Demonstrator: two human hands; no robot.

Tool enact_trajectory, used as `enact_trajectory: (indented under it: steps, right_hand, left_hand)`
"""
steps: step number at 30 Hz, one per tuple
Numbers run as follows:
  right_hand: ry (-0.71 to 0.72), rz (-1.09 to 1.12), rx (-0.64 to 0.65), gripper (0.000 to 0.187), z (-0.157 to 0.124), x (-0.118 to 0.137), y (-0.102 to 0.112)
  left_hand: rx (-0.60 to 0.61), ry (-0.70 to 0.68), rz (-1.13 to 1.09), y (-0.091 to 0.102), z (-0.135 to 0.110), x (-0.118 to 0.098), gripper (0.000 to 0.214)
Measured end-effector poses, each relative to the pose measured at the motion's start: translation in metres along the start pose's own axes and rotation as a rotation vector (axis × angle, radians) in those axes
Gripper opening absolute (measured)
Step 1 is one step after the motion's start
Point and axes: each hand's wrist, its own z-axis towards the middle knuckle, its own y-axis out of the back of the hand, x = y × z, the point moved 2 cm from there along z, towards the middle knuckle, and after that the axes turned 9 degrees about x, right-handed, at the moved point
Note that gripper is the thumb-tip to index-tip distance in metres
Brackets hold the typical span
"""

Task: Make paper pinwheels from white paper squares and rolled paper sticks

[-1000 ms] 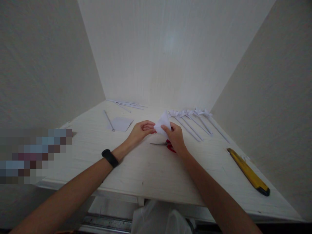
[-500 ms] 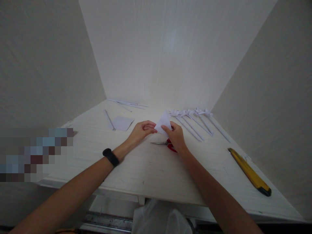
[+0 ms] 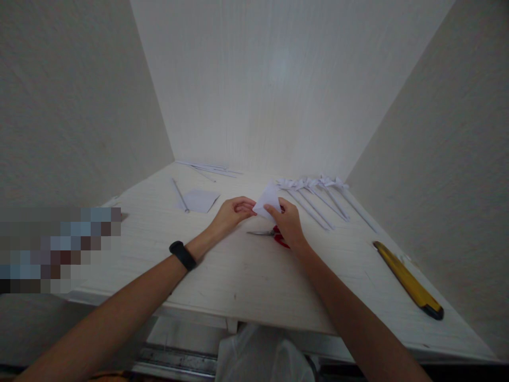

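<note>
A small folded white paper is held up just above the white table between both hands. My left hand pinches its left edge with thumb and fingertips. On the paper's right side, my right hand grips it with closed fingers. Red-handled scissors lie on the table right under my right hand, their blades pointing left. A black band sits on my left wrist.
Several rolled white paper sticks with folded tops lie at the back right. A flat paper square and a thin stick lie at the back left, more strips against the wall. A yellow utility knife lies at the right edge.
Both hands keep their hold on the paper and have barely moved; the view has shifted slightly.
</note>
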Motion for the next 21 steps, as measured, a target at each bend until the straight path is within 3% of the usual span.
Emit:
enact_trajectory:
  steps: [21]
  right_hand:
    - [0.006, 0.009, 0.002, 0.023, 0.0007, 0.0002, 0.0003]
  left_hand:
    - [-0.019, 0.064, -0.044, 0.0002, -0.0016, -0.0012, 0.018]
